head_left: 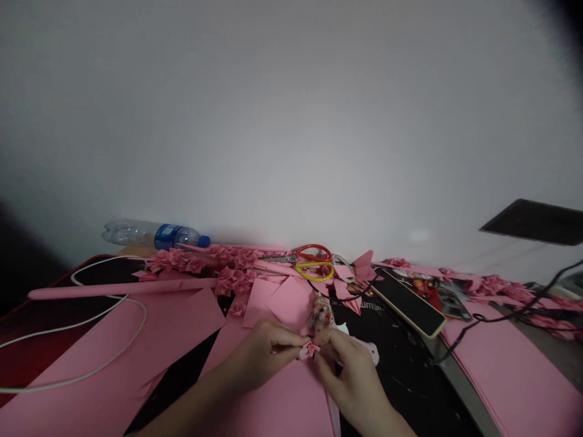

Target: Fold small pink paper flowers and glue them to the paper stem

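Both hands are closest to me: L hand (265, 353) has thumb + index pinching one edge of a small pink paper flower (308, 350), and R hand (350, 369) has its thumb and fingertips closed on the opposite edge. Flower's btwn my fingertips, over a big pink sheet (282, 403); can't tell if its underside touches. Looks like thin folded paper, so I'd expect it v. light, a bit springy at the creases, not slippery, but easy to crush or tear. Best hold = outer folds, fingertips only, w/ little pressure on the petals in the middle; squeezing hard would prob. flatten it. Just beyond my hands: overlapping smaller pink sheets (291, 301), plus a speckled multicolored thing (322, 312) I can't make out. Further back, scissors (295, 257) w/ red + yellow handles lie near a heap of pink flowers (237, 260). Phone (410, 303), dark screen up, is on the R, past a bare black bit of table (416, 388). Clear plastic bottle (169, 235) w/ blue cap lies on its side, back L.
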`<state>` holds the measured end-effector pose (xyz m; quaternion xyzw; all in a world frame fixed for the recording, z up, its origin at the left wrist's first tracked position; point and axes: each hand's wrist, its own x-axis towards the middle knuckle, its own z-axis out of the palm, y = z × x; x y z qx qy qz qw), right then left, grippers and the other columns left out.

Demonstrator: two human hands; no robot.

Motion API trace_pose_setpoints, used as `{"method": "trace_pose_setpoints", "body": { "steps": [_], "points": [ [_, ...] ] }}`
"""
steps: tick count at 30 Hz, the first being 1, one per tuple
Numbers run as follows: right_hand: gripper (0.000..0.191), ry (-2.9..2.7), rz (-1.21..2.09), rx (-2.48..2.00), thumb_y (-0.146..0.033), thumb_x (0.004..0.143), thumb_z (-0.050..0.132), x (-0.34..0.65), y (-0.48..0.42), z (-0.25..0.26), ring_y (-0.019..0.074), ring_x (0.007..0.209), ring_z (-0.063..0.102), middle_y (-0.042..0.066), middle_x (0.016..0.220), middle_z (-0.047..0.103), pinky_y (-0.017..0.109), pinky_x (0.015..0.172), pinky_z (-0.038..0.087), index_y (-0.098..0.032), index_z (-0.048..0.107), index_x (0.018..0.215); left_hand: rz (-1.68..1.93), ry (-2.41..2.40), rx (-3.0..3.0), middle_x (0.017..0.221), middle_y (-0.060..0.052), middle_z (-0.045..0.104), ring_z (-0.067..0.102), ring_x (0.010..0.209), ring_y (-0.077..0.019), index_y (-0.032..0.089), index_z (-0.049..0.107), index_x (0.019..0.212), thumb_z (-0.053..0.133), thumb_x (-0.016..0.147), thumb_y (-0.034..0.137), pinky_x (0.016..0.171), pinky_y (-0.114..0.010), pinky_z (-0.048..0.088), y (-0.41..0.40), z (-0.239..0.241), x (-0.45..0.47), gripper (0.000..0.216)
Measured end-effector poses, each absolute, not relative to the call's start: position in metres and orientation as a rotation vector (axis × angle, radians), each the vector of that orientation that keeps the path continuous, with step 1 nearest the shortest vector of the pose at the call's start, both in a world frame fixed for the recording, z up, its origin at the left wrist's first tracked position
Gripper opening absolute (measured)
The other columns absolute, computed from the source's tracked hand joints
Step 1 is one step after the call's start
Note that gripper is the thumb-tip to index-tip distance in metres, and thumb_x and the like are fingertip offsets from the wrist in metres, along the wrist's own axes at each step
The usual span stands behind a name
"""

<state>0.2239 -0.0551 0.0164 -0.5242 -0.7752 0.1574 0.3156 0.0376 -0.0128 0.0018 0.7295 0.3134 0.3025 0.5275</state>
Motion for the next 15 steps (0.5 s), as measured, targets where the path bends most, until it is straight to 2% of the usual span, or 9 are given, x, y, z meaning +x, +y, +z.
{"method": "trace_pose_setpoints", "body": {
  "steps": [7, 15],
  "points": [
    [0.016, -2.044, 0.403, -1.346, -0.005, 0.074, 0.051, 0.2224, -0.0555, 0.0166, 0.013, 0.052, 0.048, -0.003, 0.06, 0.051, 0.021, 0.051, 0.034, -0.02, 0.057, 0.074, 0.723, 0.711, 1.727, 0.06, 0.005, 0.037, 0.031, 0.057, -0.0096, 0.015, 0.061, 0.062, 0.054, 0.091, 0.031, 0.053, -0.022, 0.023, -0.0137, 0.0021, 0.0377, 0.034],
    [0.016, -2.027, 0.422, -1.363, -0.006, 0.076, 0.051, 0.2236, -0.0551, 0.0152, 0.0134, 0.053, 0.049, -0.003, 0.061, 0.052, 0.021, 0.051, 0.036, -0.02, 0.058, 0.075, 0.707, 0.735, 1.742, 0.058, 0.005, 0.04, 0.029, 0.057, -0.0095, 0.014, 0.065, 0.066, 0.053, 0.092, 0.034, 0.052, -0.022, 0.022, -0.0144, 0.0054, 0.0373, 0.035]
  ]
}}
